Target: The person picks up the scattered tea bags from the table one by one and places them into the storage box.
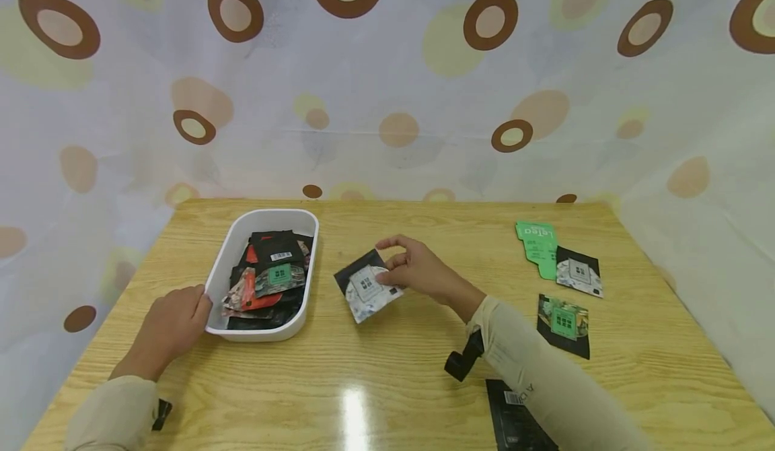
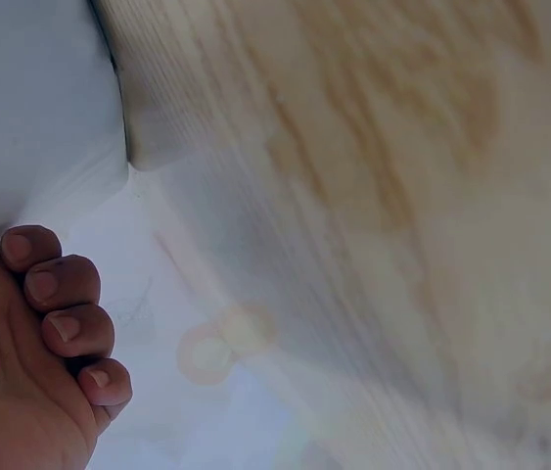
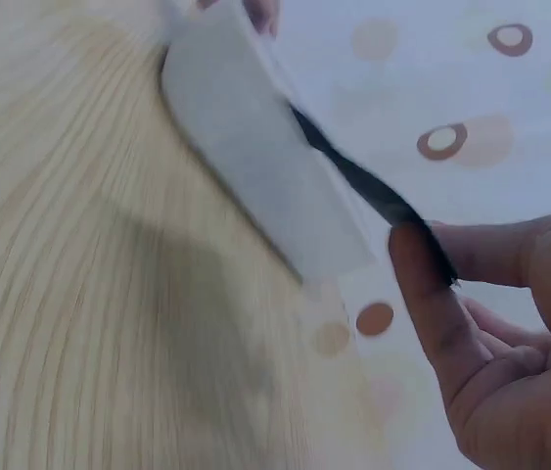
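Note:
My right hand pinches a tea sachet between thumb and fingers, above the wooden table just right of a white plastic bin. The sachet is black along its top, with a pale square label over a white-and-blue print; the right wrist view shows its thin dark edge in the fingers. With curled fingers my left hand grips the bin's near left corner; in the left wrist view the rim meets the index finger. Several black, red and green-labelled sachets lie heaped inside the bin.
On the right of the table lie a green LeTea card, a white-labelled sachet touching it, and a green-labelled sachet. Another black sachet is partly under the right sleeve. A spotted cloth hangs behind.

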`<action>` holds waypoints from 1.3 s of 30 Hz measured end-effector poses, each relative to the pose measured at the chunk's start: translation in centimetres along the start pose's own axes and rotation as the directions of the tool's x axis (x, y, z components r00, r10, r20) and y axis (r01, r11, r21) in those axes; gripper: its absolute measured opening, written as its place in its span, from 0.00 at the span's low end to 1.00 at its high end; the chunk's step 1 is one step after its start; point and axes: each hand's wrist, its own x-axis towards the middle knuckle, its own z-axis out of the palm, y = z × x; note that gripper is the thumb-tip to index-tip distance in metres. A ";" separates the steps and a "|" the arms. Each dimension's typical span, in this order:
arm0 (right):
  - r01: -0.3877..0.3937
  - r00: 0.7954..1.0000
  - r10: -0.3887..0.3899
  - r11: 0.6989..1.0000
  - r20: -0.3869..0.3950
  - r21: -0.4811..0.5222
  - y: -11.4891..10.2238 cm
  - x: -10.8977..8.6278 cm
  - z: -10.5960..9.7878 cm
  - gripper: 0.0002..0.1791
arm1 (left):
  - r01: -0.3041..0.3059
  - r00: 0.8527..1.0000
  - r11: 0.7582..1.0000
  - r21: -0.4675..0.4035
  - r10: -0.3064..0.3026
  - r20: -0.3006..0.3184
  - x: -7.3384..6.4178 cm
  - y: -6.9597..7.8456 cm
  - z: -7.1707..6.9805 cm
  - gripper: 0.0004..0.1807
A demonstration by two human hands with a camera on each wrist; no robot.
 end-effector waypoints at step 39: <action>0.209 0.971 -0.111 0.825 0.212 -0.525 -4.5 -0.6 0.0 0.20 | -0.017 1.000 1.000 0.006 0.017 -0.004 0.4 -0.4 0.1 0.16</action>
